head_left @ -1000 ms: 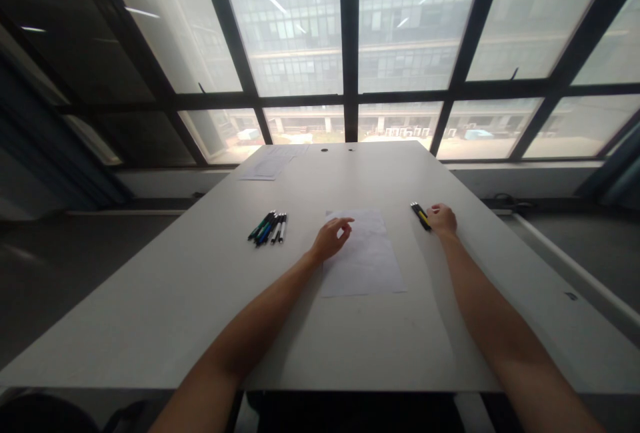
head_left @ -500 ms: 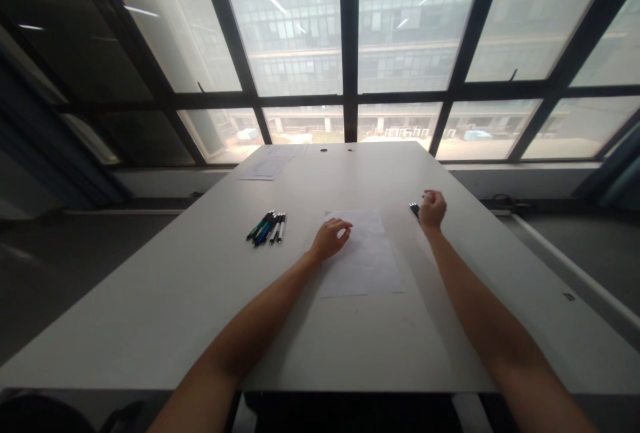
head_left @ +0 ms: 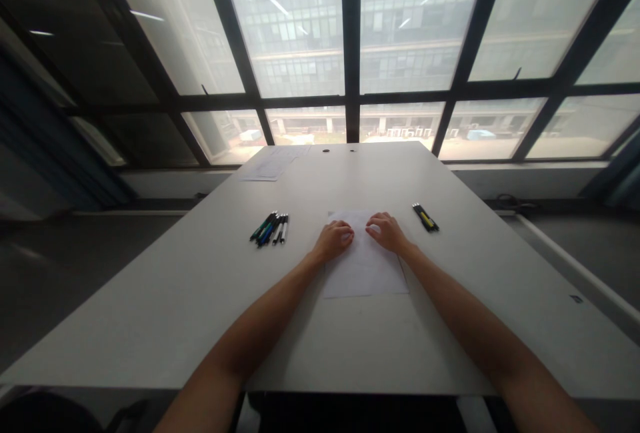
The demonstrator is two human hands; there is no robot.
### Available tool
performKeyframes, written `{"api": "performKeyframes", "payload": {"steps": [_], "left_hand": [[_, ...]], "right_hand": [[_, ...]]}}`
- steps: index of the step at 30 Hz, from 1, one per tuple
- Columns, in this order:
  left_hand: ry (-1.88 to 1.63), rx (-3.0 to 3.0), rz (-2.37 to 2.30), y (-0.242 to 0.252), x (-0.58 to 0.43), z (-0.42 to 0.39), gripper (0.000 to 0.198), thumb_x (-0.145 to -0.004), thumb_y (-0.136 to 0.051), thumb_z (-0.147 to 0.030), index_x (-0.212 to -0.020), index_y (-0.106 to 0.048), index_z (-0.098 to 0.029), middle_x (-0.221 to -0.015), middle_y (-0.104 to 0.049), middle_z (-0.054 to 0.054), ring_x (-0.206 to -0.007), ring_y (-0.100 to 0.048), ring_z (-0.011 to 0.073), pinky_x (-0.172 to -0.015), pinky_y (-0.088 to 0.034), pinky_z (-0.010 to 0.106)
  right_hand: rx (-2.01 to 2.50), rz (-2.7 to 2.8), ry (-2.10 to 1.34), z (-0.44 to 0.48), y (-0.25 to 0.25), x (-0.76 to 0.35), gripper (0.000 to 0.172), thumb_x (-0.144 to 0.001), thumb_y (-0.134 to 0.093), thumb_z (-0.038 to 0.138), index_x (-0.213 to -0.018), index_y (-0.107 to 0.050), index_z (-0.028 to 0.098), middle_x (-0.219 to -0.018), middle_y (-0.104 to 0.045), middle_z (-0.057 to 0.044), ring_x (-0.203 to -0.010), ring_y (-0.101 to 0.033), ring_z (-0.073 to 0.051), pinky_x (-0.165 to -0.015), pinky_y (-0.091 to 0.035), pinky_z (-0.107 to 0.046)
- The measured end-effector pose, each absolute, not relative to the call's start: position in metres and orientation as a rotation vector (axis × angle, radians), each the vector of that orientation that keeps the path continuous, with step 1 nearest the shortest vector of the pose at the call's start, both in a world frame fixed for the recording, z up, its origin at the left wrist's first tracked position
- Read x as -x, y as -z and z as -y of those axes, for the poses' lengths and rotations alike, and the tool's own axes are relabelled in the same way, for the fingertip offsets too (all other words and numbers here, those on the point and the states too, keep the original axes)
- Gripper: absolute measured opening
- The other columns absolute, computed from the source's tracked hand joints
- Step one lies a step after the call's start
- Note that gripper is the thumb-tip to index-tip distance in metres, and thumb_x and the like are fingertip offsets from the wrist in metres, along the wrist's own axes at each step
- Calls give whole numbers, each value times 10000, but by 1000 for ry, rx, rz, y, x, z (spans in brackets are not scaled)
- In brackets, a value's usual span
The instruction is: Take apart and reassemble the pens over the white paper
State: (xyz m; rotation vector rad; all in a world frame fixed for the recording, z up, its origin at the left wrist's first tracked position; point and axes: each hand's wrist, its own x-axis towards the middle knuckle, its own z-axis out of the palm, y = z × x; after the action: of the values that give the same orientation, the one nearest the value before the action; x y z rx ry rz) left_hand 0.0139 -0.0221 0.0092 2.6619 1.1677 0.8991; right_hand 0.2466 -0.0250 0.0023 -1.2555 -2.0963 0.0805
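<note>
A white sheet of paper lies flat on the white table in front of me. My left hand rests over its upper left part, fingers loosely curved, with a small gap between thumb and fingertips. Facing it, my right hand is over the upper right part of the sheet, loosely curved too, and I see nothing held in either. To the right of that hand lies a small row of dark pens with a yellow one among them. Left of the paper is a group of pens in green, blue, black and white.
More printed sheets lie at the table's far left. A dark round spot shows near the far edge. A small dark label is on the right side of the white table. Large windows stand beyond.
My right hand has moved left from the dark pens to the paper, leaving those pens in full view. My left hand stays over the sheet.
</note>
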Motion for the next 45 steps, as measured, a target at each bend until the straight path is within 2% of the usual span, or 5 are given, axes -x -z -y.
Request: {"api": "performKeyframes", "payload": {"steps": [13, 20, 27, 40, 45], "left_hand": [[-944, -2587, -1114, -4, -12, 17, 162, -846, -594, -232, -921, -736, -214, -1038, -698, 68, -987, -626, 214, -952, -498, 386], [-1028, -2507, -1230, -5, -12, 17, 292, -825, -584, -146, -1093, -673, -218, -1110, -668, 62, -1093, -577, 235, -1015, -468, 428], [-1084, -2479, -1267, -6, -12, 17, 278, -832, -565, -135, -1083, -658, -211, -1071, -672, 55, -1063, -586, 229, -995, -477, 420], [-1178, -2460, -1385, -27, -4, 14, 221, -827, -555, -132, -987, -693, -198, -1005, -715, 62, -970, -645, 211, -954, -503, 397], [-1085, -2226, -1501, -54, 15, 1, 173, -834, -589, -230, -937, -721, -189, -862, -742, 34, -710, -659, 160, -745, -546, 298]], "right_hand": [[1291, 2140, -76, 27, -2, -250, 83, -853, -643, 242, -885, -719, 233, -961, -698, -48, -945, -595, -210, -885, -440, -328], [1253, 2027, -44, 26, -4, -252, 199, -939, -521, 267, -850, -692, 216, -926, -691, -63, -916, -591, -207, -866, -439, -329], [1264, 1970, -50, 23, -1, -254, 244, -951, -487, 266, -791, -662, 207, -858, -683, -59, -868, -589, -203, -838, -435, -316], [1293, 1844, -104, 18, 1, -264, 290, -940, -459, 299, -740, -645, 201, -771, -668, -50, -781, -580, -193, -762, -435, -297], [1284, 1854, -112, 19, -1, -263, 292, -940, -458, 296, -733, -639, 197, -764, -666, -51, -774, -583, -190, -756, -431, -291]]}}
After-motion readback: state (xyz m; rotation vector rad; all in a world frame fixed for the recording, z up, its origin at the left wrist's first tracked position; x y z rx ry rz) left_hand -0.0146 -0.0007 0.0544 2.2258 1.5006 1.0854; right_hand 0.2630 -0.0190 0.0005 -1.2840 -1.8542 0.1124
